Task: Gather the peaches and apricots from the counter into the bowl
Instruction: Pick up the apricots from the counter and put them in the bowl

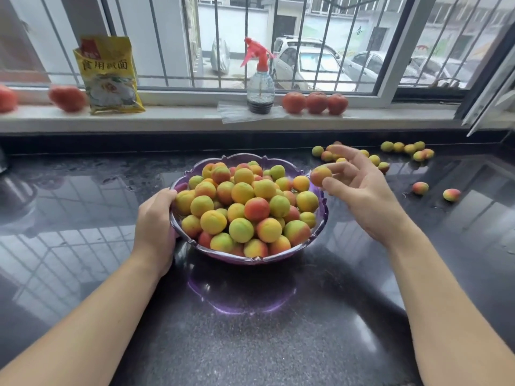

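A purple scalloped bowl (250, 259) stands mid-counter, heaped with several yellow, green and red apricots (242, 207). My left hand (156, 218) grips the bowl's left rim, thumb over the edge. My right hand (359, 188) hovers just right of the bowl and pinches one orange apricot (320, 175) between thumb and fingertips, right at the bowl's right rim. Several loose apricots (407, 149) lie on the dark counter at the back right, partly hidden behind my right hand. Two more, one apricot (420, 188) and another apricot (451, 195), lie nearer on the right.
On the white window sill (181, 115) stand a yellow food packet (108, 76), a spray bottle (260, 87) with a red trigger, and red peaches (315, 103), with two more peaches (68, 98) at the left. The dark glossy counter (250, 330) stretches toward me.
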